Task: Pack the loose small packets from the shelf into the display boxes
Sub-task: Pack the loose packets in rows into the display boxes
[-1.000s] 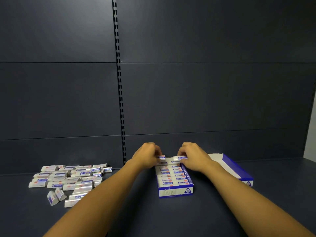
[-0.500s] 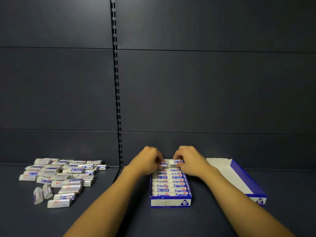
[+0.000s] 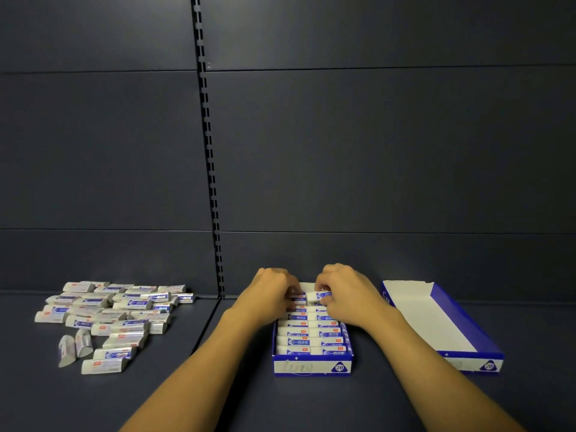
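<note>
A blue-and-white display box (image 3: 312,366) stands on the shelf in front of me, filled with two columns of small white-and-blue packets. Over its far end, my left hand (image 3: 271,294) has its fingers curled on a packet in the left column. My right hand (image 3: 346,291) pinches a packet (image 3: 318,295) at the back of the right column. A heap of loose packets (image 3: 115,316) lies on the shelf to the left.
A second display box (image 3: 467,347) lies to the right, its white inside holding nothing. The dark shelf floor (image 3: 187,397) runs back to a dark panelled wall with a slotted upright (image 3: 212,182).
Both hands stay at the far end of the filled box, working the last packets in. The camera has tilted, so the scene sits lower in view.
</note>
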The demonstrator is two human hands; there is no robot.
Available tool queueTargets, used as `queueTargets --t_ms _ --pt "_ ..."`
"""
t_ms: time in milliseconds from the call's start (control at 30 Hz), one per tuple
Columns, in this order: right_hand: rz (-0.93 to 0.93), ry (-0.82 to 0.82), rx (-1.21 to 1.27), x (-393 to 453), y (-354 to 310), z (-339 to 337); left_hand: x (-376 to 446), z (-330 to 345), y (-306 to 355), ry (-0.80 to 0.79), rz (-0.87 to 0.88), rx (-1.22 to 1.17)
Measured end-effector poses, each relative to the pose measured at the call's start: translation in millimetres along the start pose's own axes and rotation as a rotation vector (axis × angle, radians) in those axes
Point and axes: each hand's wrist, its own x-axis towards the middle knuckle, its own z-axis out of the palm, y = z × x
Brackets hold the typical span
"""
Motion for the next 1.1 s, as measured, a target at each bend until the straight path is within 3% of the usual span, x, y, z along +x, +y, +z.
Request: queueTargets --t_ms 467,1000,1100 --pt "0.062 -0.021 -0.024 1 1 12 -3 1 1 0.022 0.058 -0.005" --pt "0.103 -0.233 -0.101 18 -2 11 -5 3 -2 0.033 0.062 -0.021" --pt "0.097 -0.213 -0.099 17 -2 11 -5 2 -2 0.017 0.057 -0.022"
